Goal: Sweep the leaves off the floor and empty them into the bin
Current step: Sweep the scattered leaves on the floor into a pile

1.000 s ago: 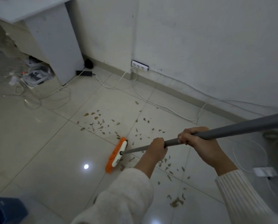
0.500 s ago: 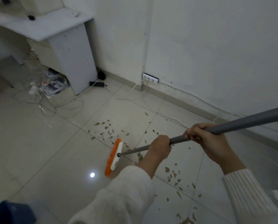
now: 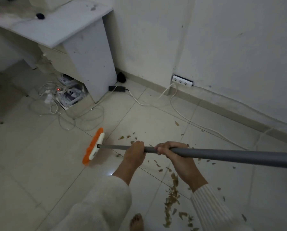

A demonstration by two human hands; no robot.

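We clench left hand and right hand round the broom handle; leaves lie partly heaped by our foot, rest scattered; no bin visible, so we judge emptying pending

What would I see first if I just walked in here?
The bright orange broom head jumps out, left of middle against the pale floor, its grey handle gripped by the left hand and right hand. Brown leaves lie scattered under the handle, thickest near the bottom. White cables tangle under the desk.
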